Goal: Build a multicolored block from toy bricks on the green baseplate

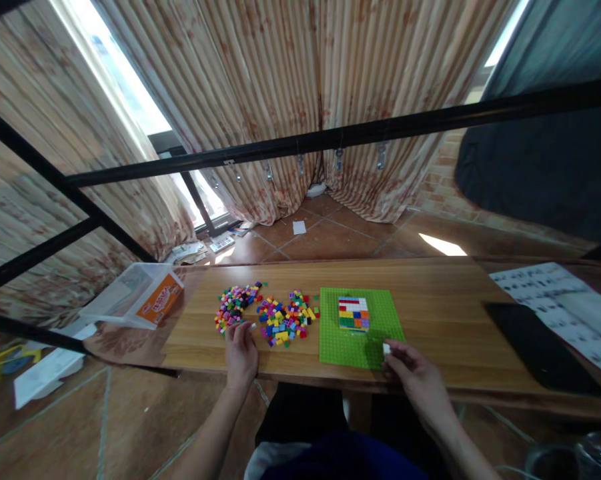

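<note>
My right hand [414, 367] pinches a white toy brick [386, 349] between thumb and fingers, over the near right corner of the green studded baseplate [337, 350]. On that plate stands a block built of colored bricks [353, 313], with white, red, yellow, orange, blue, green and purple on its top. My left hand [241, 350] is closed at the near edge of the loose brick piles, with a small white brick [253, 325] at its fingertips. Just beyond it spreads one pile of small mixed bricks [234, 303]; a second pile [283, 320] lies between it and the baseplate.
The wooden tabletop [443, 313] carries all this. A clear plastic bin [125, 293] with an orange label sits at the left end. To the right lie a black flat pad [543, 347] and a printed sheet [555, 293]. A black metal bar [290, 145] crosses beyond the table, before curtains.
</note>
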`<state>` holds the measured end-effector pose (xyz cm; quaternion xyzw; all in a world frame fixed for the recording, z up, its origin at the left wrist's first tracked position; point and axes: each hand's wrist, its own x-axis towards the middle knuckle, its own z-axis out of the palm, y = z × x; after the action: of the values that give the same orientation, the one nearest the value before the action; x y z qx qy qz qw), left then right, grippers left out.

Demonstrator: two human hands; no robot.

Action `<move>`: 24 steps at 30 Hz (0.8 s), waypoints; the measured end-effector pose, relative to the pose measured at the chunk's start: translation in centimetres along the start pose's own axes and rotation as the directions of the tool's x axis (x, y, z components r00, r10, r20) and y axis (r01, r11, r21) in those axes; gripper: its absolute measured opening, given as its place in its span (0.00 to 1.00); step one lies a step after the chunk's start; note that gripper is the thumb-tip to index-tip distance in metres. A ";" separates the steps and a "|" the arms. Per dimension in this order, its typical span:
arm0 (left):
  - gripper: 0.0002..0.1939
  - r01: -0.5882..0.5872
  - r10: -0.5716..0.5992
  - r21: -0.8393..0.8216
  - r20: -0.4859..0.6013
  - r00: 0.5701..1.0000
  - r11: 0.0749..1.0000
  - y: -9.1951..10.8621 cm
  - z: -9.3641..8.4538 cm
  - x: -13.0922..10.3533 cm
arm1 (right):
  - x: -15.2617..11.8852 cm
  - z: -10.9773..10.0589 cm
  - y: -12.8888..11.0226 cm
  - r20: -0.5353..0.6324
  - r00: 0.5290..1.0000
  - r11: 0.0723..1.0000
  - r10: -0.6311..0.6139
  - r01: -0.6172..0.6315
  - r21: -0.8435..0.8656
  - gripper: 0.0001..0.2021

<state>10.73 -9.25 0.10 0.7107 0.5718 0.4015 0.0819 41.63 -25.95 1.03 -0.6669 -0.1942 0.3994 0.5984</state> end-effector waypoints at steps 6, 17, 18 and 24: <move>0.09 0.007 0.001 -0.197 0.040 0.999 0.980 3.9 -0.2 -1.4 | 1.0 -1.0 0.7 0.023 0.983 0.934 -0.180 0.178 -0.311 0.19; 0.06 0.275 -0.054 -0.607 0.356 0.933 0.746 12.4 4.8 -2.0 | 0.4 -2.5 0.6 -0.046 0.976 0.916 -0.212 0.182 -0.358 0.21; 0.07 0.307 -0.064 -0.625 0.380 0.923 0.717 12.9 5.5 -1.9 | 0.4 -2.9 0.6 -0.055 0.978 0.918 -0.203 0.171 -0.357 0.20; 0.10 0.382 -0.075 -0.689 0.431 0.899 0.617 14.9 8.5 -1.1 | 0.6 -5.6 0.3 -0.175 0.968 0.900 -0.181 0.092 -0.426 0.21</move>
<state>27.53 -12.23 2.52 0.5905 0.4127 0.4517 0.5262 46.19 -29.19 0.39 -0.8017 -0.2569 0.2332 0.4868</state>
